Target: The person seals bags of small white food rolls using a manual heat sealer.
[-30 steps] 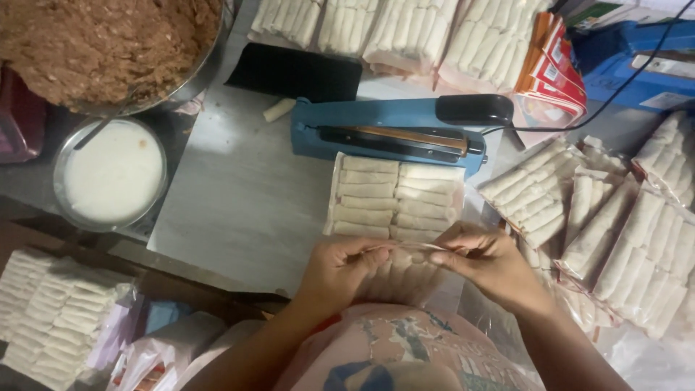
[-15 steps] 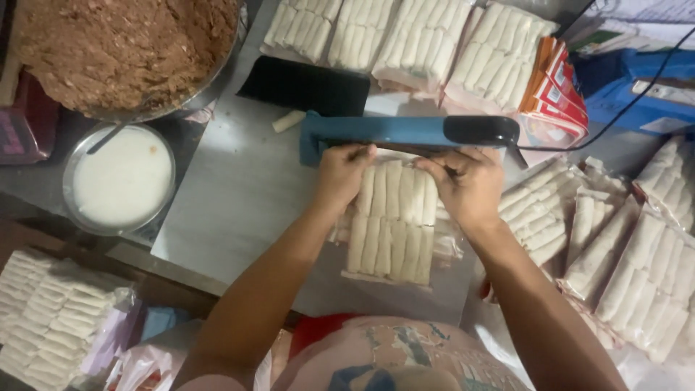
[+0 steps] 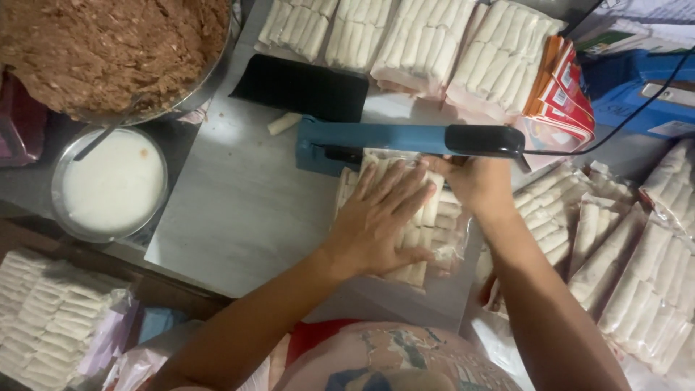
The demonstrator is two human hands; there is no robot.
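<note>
A clear plastic bag of pale spring rolls (image 3: 423, 250) lies on the grey table, its top edge under the blue heat sealer (image 3: 376, 139). My left hand (image 3: 384, 217) lies flat on the bag with fingers spread, pressing it down. My right hand (image 3: 474, 185) grips the bag's upper right corner just below the sealer's black handle (image 3: 483, 140). The sealer's arm is lifted above its base.
A big metal bowl of brown filling (image 3: 108, 43) and a small bowl of white paste (image 3: 112, 185) stand at left. Packed roll bags lie along the back (image 3: 427, 43), right (image 3: 637, 268) and lower left (image 3: 51, 318). One loose roll (image 3: 284, 123) sits by a black pad (image 3: 300, 87).
The bag went from near my body up under the sealer. My left hand has moved from the bag's top edge to lie flat on the rolls.
</note>
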